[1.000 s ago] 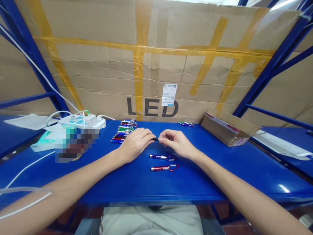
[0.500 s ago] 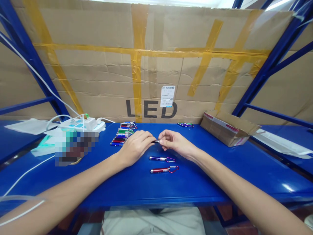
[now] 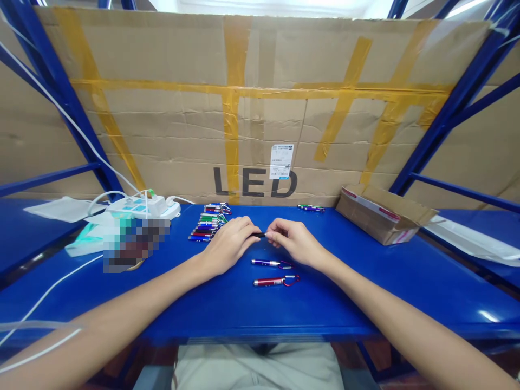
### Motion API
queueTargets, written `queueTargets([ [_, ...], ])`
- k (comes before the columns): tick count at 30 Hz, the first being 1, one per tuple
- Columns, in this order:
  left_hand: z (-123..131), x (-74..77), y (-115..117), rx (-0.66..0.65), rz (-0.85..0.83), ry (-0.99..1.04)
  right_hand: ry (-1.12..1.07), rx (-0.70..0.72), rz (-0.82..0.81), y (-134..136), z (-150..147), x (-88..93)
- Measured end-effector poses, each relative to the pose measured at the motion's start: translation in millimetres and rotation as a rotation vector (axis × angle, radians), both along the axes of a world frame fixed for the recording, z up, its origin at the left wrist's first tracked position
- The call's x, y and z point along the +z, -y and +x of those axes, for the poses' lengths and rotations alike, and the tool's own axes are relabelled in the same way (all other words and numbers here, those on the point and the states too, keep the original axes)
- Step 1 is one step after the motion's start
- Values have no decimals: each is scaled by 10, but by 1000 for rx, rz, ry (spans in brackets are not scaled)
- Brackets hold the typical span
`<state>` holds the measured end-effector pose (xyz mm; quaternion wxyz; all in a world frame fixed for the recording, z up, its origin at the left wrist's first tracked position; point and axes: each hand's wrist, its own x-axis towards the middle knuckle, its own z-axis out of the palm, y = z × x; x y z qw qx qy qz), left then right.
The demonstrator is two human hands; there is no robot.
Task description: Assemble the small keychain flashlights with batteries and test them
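1. Head view, change: compared with half a second ago, the grip is nearly the same; the left hand [image 3: 231, 244] and right hand [image 3: 294, 241] keep the black pen-shaped piece [image 3: 258, 234] between them. The scene sits slightly further right in view, consistent with a small head movement. The purple penlight [image 3: 262, 262] and red penlight [image 3: 268, 281] hold their places on the desk [image 3: 349, 303].
2. Head view, hands: the left grasps one end of the black piece, fingers over it; the right pinches the other end between thumb and fingertips. The piece is level, above the desk, behind the two loose penlights.
3. Head view, hard to make out: both ends of the piece are covered by fingers. The left hand partly hides the row of penlights [image 3: 203, 230]. A pixelated patch [image 3: 136, 249] masks an object at left. Both forearms are cut off by the frame.
4. Head view, edges and room: desk surface extends from the red penlight to the near edge, and between the right forearm and the open carton [image 3: 365, 216]. The large cardboard sheet [image 3: 182, 130] bounds the back; the power strip [image 3: 166, 208] stands at the left.
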<state>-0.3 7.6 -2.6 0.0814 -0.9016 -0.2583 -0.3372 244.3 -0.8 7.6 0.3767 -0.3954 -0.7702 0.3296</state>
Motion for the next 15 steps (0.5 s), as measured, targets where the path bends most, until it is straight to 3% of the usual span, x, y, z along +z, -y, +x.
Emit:
queueTargets([
  [7,-1,80,34,-7,389,-104,-315,79,-540,-22,-4,43],
  [10,8,105,51,-25,457,-115,-386,129,-746,-13,35,84],
  [12,11,105,56,-27,418,-88,-391,152,-756,-12,49,86],
  [15,0,78,35,-15,302,-39,-353,130,-600,-29,34,42],
])
